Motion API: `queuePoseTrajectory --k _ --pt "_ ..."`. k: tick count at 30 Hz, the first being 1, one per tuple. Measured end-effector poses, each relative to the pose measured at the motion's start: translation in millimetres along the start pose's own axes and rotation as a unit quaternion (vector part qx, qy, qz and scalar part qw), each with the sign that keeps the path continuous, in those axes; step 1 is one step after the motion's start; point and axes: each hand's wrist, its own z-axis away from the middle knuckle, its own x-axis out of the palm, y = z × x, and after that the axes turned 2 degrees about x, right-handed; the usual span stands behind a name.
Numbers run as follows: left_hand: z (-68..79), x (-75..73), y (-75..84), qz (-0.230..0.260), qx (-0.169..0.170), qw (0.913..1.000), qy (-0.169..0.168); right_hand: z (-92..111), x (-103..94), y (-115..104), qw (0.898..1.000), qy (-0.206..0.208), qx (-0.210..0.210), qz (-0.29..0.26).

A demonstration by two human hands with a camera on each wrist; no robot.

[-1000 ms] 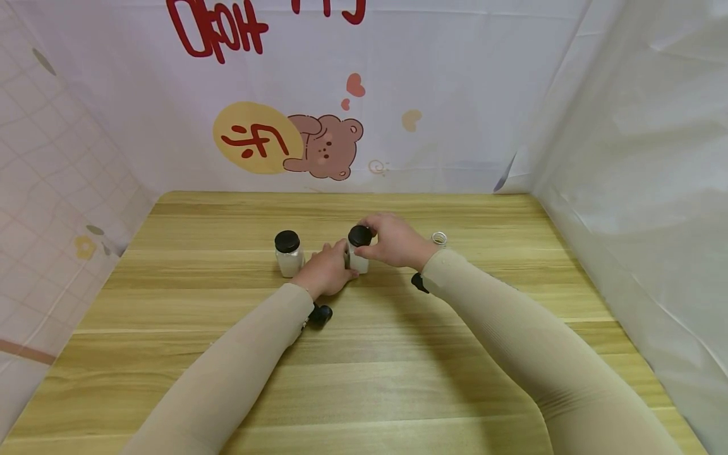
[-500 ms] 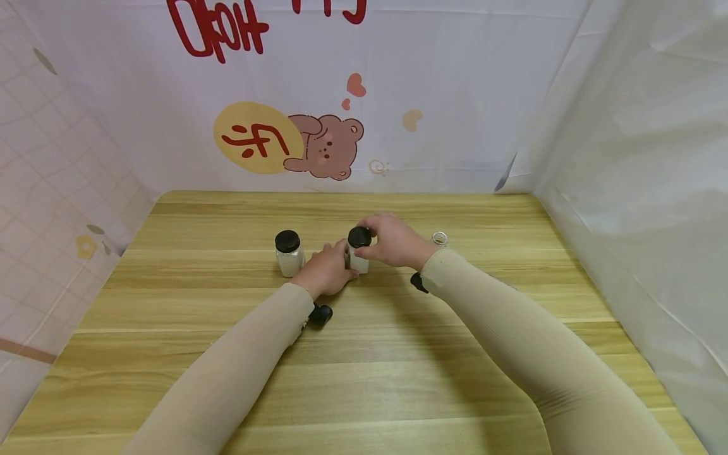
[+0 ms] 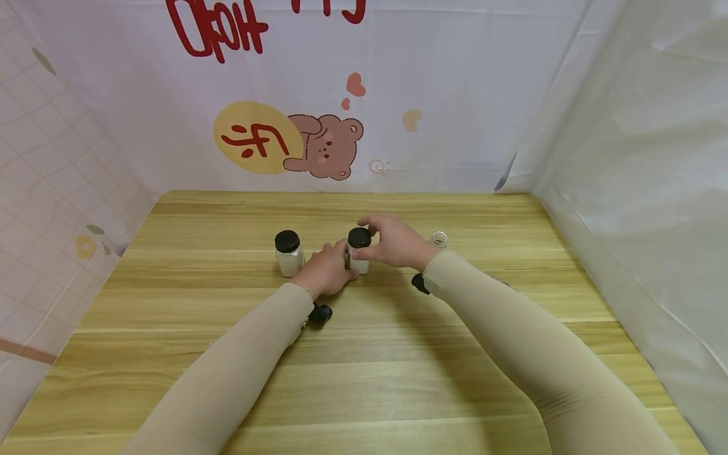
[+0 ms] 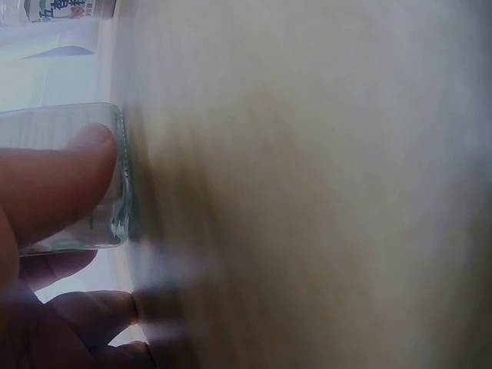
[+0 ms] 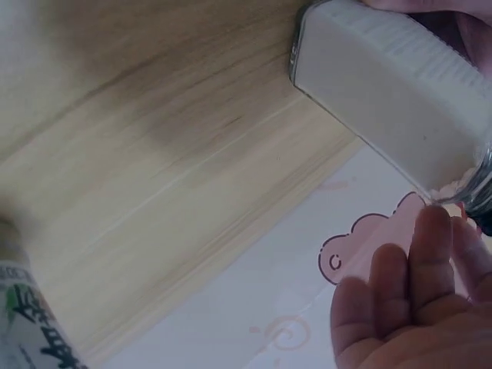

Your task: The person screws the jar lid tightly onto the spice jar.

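The jar (image 3: pixel 360 263) of white stuff is standing upright on the table (image 3: pixel 426 392), closer to the far edge and about midway between the sides, with the left hand's (image 3: pixel 324 270) thumb and fingers gripping its body and the right hand's (image 3: pixel 397 240) thumb and finger pinching the black lid (image 3: pixel 359 237). If that left grip's slack, I'd guess any twist could spin the whole jar, or a sideways tug could tip it.
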Motion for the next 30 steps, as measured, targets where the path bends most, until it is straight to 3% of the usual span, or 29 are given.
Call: queuePoseTrajectory --k 8,19,30 --pt "-0.3 -0.2 -0.6 0.0 -0.003 1.0 -0.001 2.8 0.2 7.3 0.998 -0.014 -0.051 -0.029" --pt "0.0 -0.8 -0.5 0.0 -0.006 1.0 -0.008 5.4 2.6 6.6 0.998 -0.003 -0.035 -0.054" --pt "0.3 -0.4 -0.5 0.0 -0.003 1.0 -0.004 7.2 5.9 4.0 0.997 0.015 0.008 -0.069"
